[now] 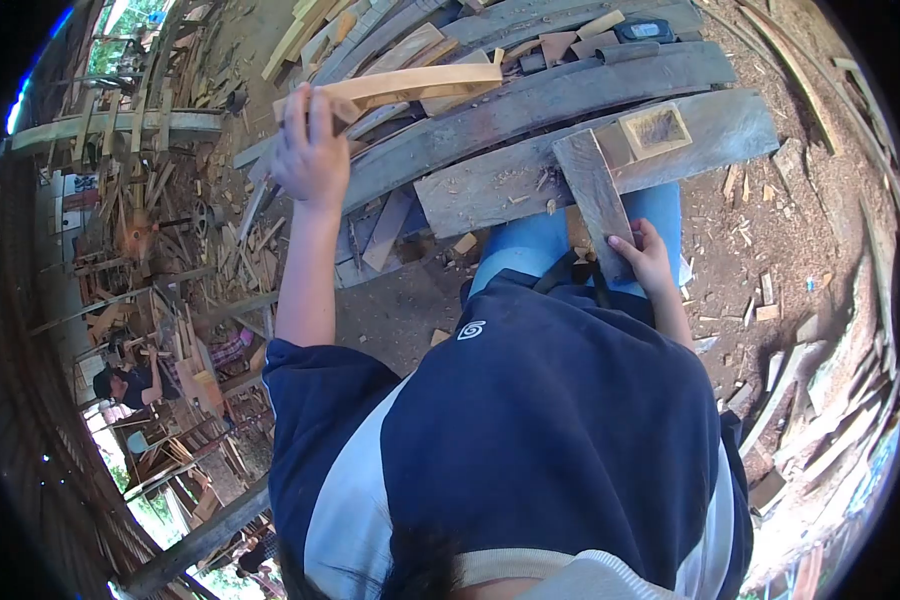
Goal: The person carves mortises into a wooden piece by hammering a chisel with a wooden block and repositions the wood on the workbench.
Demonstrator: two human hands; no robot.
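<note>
My left hand point(312, 150) reaches out at the upper left, its fingers wrapped over the near end of a long, pale, curved wooden piece point(430, 80). That piece lies across the wood stack. By my lap, my right hand point(646, 256) grips the lower end of a short grey board point(592, 185) between thumb and fingers. The board's upper end rests on a wide weathered plank point(510, 190). Just right of it on the plank is a small square wooden tray point(656, 131) with a hollow centre.
Behind the plank lie long grey beams point(570, 95) and loose offcuts. A dark device point(644, 31) sits at the top. Wood scraps point(767, 290) litter the ground at right. At far left, another person point(128, 386) is among wooden frames.
</note>
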